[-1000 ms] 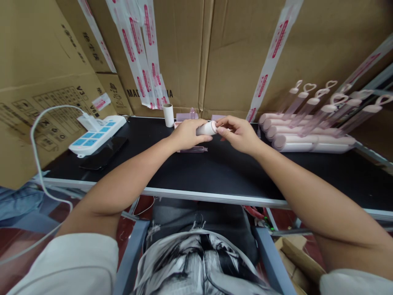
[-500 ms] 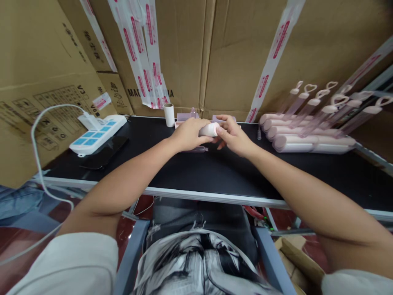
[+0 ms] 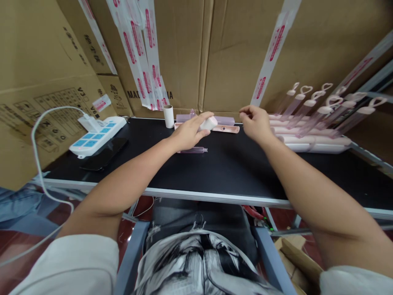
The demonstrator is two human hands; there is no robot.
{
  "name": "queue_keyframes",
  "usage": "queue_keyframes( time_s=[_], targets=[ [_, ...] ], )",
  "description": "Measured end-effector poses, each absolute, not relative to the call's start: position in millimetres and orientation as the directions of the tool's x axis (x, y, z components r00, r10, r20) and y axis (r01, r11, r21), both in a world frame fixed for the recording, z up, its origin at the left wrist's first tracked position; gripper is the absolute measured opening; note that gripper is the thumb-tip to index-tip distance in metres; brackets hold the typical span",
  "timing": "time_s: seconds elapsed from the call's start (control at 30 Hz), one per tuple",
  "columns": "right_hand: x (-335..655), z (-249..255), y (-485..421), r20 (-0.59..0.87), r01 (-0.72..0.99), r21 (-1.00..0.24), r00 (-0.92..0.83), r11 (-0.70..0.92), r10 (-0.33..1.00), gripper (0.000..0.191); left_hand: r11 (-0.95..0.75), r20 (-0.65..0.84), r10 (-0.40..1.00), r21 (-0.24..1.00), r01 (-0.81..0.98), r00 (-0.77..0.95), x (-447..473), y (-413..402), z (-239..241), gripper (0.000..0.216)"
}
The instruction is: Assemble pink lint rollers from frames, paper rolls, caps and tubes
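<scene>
- The black-topped work table (image 3: 215, 172) lies nearest, a clear pinkish plastic tube (image 3: 193, 150) lying on it just under the left wrist.
- The left hand (image 3: 188, 133) grasps a short white cylindrical roller (image 3: 208, 123); assembly looks mid-step.
- The right hand (image 3: 256, 123), fingers loosely curled and holding nothing visible, hovers by the stack of pale pink roller handles (image 3: 307, 135); picking the next part likely calls for a precise pinch.
- The cardboard box (image 3: 184, 53) behind reads "MAD…", partly hidden.

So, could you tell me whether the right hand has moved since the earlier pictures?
Yes. The right hand left the white roller and moved right, toward the stacked pink tubes.
</scene>
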State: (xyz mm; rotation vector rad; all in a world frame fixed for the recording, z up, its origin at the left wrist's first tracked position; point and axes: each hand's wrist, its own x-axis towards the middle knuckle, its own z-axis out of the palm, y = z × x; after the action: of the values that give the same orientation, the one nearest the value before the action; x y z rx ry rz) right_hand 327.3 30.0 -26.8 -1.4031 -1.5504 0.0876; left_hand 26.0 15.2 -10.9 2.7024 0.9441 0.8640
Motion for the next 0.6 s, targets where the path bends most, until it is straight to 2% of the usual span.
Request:
queue_keyframes(
  time_s=[0.13,0.27,0.43,0.6],
  targets=[
    [344,-36,41,0.421,0.897,-0.432,0.108,0.095,0.900,0.035,-0.787,0.507,0.617,0.388,0.480,0.602,24,23,-15,0.065],
    [342,-45,44,0.232,0.959,-0.282,0.060,0.009,0.971,0.045,-0.766,0.525,0.642,0.425,0.482,0.558,25,22,-15,0.068],
    [336,-44,43,0.181,0.989,-0.150,0.040,-0.013,0.983,0.039,-0.774,0.548,0.633,0.418,0.476,0.547,25,21,-14,0.066],
    [338,-35,38,0.141,0.993,-0.117,0.033,-0.017,0.989,0.039,-0.774,0.566,0.632,0.420,0.474,0.530,24,24,-16,0.067]
  ],
)
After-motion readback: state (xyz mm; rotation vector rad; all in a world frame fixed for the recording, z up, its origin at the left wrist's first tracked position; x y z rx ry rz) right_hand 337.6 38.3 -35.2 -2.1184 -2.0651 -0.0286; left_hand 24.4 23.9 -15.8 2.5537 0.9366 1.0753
